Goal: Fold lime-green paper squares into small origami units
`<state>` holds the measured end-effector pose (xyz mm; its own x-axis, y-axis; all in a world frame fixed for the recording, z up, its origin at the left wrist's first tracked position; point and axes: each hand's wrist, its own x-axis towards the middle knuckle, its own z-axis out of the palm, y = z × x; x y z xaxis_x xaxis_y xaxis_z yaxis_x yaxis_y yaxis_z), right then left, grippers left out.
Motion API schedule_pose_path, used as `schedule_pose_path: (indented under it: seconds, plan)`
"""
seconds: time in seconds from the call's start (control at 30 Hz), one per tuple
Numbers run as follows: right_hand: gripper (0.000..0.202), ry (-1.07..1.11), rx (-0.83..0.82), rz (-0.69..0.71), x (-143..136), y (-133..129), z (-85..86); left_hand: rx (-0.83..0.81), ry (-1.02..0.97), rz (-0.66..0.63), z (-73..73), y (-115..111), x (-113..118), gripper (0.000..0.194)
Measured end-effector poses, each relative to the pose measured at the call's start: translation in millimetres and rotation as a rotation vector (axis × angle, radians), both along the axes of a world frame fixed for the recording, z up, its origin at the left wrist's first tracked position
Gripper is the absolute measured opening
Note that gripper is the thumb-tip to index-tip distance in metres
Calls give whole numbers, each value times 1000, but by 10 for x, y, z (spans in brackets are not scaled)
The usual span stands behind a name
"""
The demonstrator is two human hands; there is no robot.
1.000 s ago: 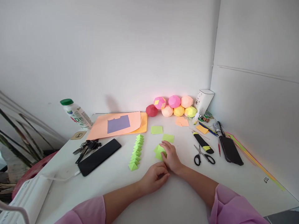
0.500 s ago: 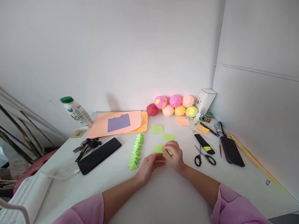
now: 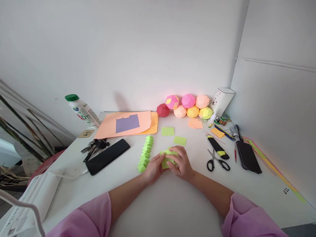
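Note:
A square of light green paper (image 3: 168, 162) is held up between my two hands. My left hand (image 3: 153, 168) pinches its left edge, thumb on top. My right hand (image 3: 182, 164) curls around the right side, with fingertips on the paper's upper edge and face. Some of the sheet is hidden behind the fingers. To the left of my hands stands a row of folded green paper pieces (image 3: 145, 154), nested one behind another. Beyond my hands lie two flat stacks of green paper, one at the back (image 3: 168, 131) and one nearer (image 3: 180, 141).
Scissors (image 3: 217, 160) and a utility knife (image 3: 218, 147) lie right, near a phone (image 3: 248, 157). Left are a black power bank (image 3: 108, 156), keys (image 3: 95, 146) and a bottle (image 3: 85, 113). Several faceted paper balls (image 3: 188, 101) line the wall beside coloured sheets (image 3: 106, 126).
The green paper is now lifted and turned toward me, its face showing between my hands. My right hand's fingers have spread along its edge. The view has shifted slightly.

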<state>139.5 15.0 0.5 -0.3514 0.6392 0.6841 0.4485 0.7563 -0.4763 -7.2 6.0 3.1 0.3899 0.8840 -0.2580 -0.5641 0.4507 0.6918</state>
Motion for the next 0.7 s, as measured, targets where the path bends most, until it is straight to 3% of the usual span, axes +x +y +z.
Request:
schedule_pose_path:
  seconds: [0.07,0.2,0.3,0.43,0.53,0.7]
  plan:
    - [23,115,-149,-64,1,21,-13,26,-8,-44,16,-9,0,21]
    - [12,189,-379,-15,15,70,-38,107,-17,-83,8,-25,3,30]
    - [16,275,-323,-52,44,95,-16,118,-31,-57,-23,-5,-1,42]
    - [16,316,-258,-14,84,108,15,-11,-34,-35,-33,47,-16,54]
    - [17,239,-230,87,100,108,-7,-9,-57,-54,-14,54,-19,43]
    - [11,101,-243,167,113,105,11,14,43,38,-22,22,3,19]
